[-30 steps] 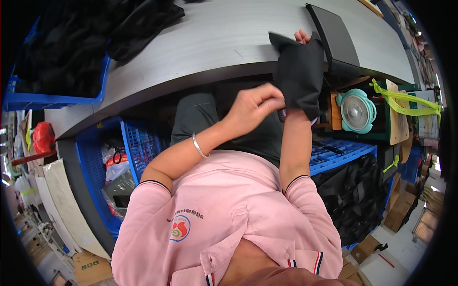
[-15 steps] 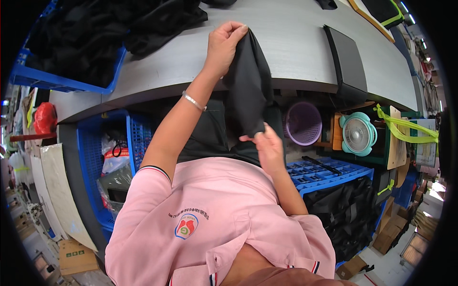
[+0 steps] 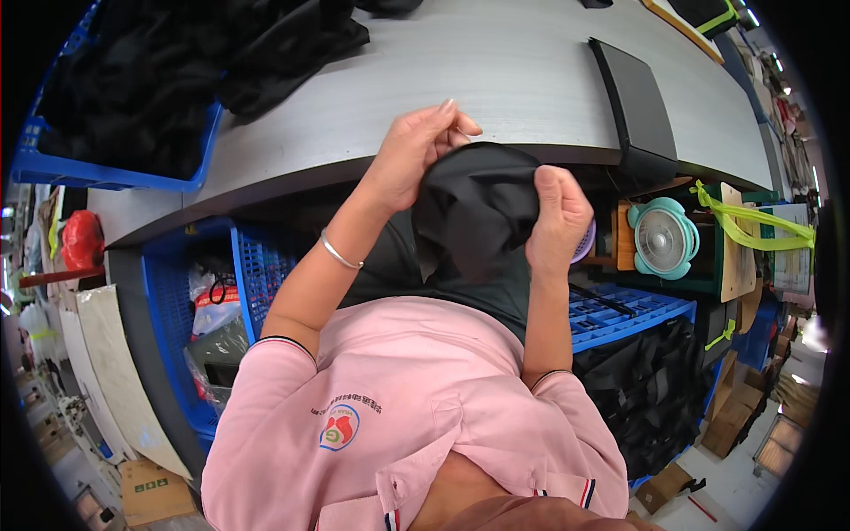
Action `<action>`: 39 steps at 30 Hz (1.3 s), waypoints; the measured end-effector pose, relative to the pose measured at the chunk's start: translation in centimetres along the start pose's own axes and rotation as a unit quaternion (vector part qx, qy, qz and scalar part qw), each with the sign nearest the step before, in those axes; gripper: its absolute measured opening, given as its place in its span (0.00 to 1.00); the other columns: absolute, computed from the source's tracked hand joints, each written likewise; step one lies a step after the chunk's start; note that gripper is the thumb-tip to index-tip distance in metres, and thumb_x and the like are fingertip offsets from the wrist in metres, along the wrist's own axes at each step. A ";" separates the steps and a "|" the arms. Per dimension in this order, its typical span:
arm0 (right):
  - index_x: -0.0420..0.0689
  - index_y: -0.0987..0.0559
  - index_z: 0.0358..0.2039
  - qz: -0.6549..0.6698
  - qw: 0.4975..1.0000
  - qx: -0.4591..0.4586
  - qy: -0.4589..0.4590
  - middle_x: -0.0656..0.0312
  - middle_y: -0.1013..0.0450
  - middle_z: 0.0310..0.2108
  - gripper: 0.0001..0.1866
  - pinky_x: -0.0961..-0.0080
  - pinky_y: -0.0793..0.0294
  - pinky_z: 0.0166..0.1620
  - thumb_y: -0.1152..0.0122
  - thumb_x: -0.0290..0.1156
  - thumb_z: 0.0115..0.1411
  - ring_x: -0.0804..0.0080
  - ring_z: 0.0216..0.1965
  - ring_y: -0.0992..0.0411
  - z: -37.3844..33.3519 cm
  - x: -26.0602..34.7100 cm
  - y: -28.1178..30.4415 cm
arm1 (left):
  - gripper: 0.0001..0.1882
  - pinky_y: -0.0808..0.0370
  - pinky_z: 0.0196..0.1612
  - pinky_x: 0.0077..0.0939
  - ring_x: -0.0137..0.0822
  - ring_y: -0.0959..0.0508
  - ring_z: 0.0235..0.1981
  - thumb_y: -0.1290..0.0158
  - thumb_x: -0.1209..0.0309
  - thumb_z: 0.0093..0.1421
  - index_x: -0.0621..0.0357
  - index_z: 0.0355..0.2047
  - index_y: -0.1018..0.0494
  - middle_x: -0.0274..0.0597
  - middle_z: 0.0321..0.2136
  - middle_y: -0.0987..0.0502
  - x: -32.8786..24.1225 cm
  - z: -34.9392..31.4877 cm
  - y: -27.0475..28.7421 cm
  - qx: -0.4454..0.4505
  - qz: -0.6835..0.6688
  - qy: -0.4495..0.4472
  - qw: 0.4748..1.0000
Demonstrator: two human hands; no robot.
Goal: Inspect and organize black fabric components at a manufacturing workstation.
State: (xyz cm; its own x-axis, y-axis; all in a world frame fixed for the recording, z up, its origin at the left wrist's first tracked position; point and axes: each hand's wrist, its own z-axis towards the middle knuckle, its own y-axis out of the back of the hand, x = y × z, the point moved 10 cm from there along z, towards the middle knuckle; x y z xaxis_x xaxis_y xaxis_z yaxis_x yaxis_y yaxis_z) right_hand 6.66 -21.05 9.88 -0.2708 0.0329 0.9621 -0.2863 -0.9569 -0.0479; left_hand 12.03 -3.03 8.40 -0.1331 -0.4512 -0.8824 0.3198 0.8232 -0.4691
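A piece of black cloth [image 3: 478,208] hangs bunched above my lap, just in front of the table's near edge. My right hand [image 3: 558,217] grips its right side, thumb upward and fingers curled. At the cloth's upper left, my left hand [image 3: 423,146] is closed, with the thumb against bent fingers. The cloth runs up under those fingers, and its exact hold there is partly hidden. Folds cover the lower middle of the cloth, which looks slightly blurred.
A grey table [image 3: 496,80] spans the front. On it stand a blue crate [image 3: 115,177] heaped with black cloth and a dark panel-like object [image 3: 636,106]. Below are another blue crate [image 3: 168,292], a teal fan [image 3: 662,237] and a blue basket [image 3: 611,320] by black fabric.
My left hand has come down and nearer from above the table. My right hand has risen and moved right, onto the cloth's edge. The cloth went from hanging long to bunched between both hands.
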 end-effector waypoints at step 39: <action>0.34 0.21 0.47 0.279 0.919 0.211 -0.179 0.63 0.23 0.42 0.13 0.78 0.30 0.48 0.40 0.29 0.66 0.78 0.41 0.27 -3.6 -1.2 -2.2 | 0.21 0.30 0.58 0.28 0.35 0.28 0.56 0.47 0.70 0.63 0.64 0.55 0.31 0.44 0.56 0.27 3.4 -7.7 4.0 0.064 -0.013 0.066 0.996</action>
State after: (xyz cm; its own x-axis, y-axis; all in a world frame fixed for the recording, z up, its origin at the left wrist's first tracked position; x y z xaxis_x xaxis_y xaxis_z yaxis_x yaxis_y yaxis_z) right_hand 4.27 -17.92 7.90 0.0734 -0.5227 0.8494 0.2087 -0.8247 -0.5256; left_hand 5.67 1.40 3.23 -0.2628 -0.4148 -0.8711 0.4307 0.7575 -0.4906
